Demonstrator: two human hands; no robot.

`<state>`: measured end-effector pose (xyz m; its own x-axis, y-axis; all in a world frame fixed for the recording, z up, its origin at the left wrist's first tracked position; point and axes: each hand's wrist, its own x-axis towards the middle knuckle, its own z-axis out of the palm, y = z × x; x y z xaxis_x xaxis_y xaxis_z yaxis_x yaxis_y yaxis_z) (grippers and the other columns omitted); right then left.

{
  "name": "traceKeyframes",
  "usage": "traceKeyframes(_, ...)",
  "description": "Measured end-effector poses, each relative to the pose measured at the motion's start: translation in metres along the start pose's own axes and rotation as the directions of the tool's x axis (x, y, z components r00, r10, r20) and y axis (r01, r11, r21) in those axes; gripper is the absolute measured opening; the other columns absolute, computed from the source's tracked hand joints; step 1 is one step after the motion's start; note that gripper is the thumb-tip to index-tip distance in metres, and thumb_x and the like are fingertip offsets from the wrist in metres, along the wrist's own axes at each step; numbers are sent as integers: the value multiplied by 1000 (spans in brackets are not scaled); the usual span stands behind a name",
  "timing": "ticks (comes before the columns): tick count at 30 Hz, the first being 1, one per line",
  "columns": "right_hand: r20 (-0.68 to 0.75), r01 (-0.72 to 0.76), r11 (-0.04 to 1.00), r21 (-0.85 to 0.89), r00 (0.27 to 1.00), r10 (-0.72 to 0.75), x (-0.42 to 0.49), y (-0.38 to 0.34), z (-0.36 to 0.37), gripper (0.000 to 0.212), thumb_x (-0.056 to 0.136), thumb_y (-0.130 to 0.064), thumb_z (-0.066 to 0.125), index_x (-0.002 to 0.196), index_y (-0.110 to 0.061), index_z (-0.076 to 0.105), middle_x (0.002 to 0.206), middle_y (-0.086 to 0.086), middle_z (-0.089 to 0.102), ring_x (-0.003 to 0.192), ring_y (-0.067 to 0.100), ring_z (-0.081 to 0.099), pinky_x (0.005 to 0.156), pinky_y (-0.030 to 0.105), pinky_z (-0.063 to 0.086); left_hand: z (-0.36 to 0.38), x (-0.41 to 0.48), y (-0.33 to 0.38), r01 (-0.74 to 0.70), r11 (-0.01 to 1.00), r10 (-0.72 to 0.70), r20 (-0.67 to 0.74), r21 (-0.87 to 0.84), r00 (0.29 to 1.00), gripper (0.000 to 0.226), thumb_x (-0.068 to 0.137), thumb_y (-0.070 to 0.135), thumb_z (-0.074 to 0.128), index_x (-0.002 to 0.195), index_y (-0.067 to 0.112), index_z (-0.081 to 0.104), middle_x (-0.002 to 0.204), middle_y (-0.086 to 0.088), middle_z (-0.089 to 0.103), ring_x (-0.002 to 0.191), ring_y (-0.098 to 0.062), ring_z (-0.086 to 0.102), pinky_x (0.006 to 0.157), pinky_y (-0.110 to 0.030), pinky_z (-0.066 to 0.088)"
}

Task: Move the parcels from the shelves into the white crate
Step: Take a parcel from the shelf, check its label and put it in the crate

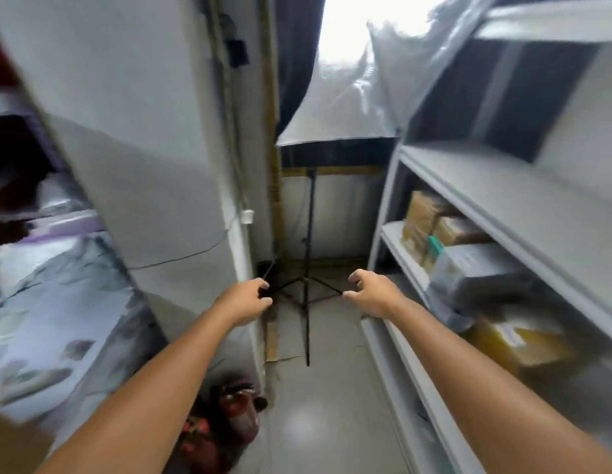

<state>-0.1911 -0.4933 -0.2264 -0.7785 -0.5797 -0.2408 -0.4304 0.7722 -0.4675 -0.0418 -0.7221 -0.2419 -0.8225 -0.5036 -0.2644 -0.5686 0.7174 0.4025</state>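
Motion blur throughout, worst at the sides; several things cropped.

Parcels (424, 213) on the right shelves (486, 179) smear into brown, teal and grey blocks, labels unreadable. The lowest tier is partly hidden behind the right forearm (486, 371), and the shelves run off the right edge. Pale bags (41, 302) on the left are streaked, outlines lost, cut by the left edge. Red objects (229, 415) on the floor: too blurred to identify. Right forearm and left forearm (143, 388) both leave the bottom edge. Softbox (349, 107) top washes out in glare. Left hand (244, 299) and right hand (373, 294): finger outlines soft.
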Motion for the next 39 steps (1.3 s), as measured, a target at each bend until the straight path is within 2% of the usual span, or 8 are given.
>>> traceKeyframes(6,-80,-321,941,105,941,330,-37,96,-21,51,95,-40,57,141,-20,46,142,6,51,127,25,50,101,38,45,50,68,91,-278,960,269,162,29,949,45,93,41,56,136,29,53,127,0,63,117,-21,58,97,-32,48)
traceKeyframes(14,-171,-571,758,315,752,637,-106,207,-17,49,91,-38,65,135,-19,54,136,8,58,122,28,55,103,38,46,146,71,221,-554,833,514,368,2,775,44,93,35,58,136,24,55,126,-3,65,115,-22,60,94,-31,48)
traceKeyframes(21,-175,-618,685,386,679,712,-114,276,-6,40,92,-38,62,128,-22,55,128,6,62,113,27,59,86,31,46,200,72,286,-661,750,588,421,38,691,45,98,34,55,140,20,51,134,-9,59,121,-24,57,102,-36,45)
traceKeyframes(27,-170,-631,621,466,624,762,-90,322,0,47,95,-37,61,137,-20,50,133,8,60,121,29,56,95,36,46,234,110,327,-690,723,620,403,40,673,45,98,32,55,141,18,50,136,-12,58,121,-29,56,101,-38,45)
traceKeyframes(33,-248,-613,581,536,543,802,-51,352,0,59,92,-38,64,144,-22,40,140,10,54,126,32,53,97,37,45,271,159,362,-749,662,709,349,-28,613,38,94,33,58,127,13,56,123,-13,60,108,-31,58,87,-38,50)
traceKeyframes(36,-293,-587,553,591,483,825,-33,364,6,69,90,-42,66,147,-22,33,143,10,49,128,32,50,100,37,43,291,177,374,-747,660,719,353,-78,599,60,91,39,62,144,17,44,131,-15,52,115,-33,55,100,-41,48)
traceKeyframes(39,-306,-561,518,645,432,848,-16,374,14,77,90,-45,66,151,-20,27,146,9,43,130,32,47,101,35,40,311,192,383,-756,637,749,351,-149,562,74,88,47,67,148,18,37,140,-14,52,124,-32,52,106,-41,45)
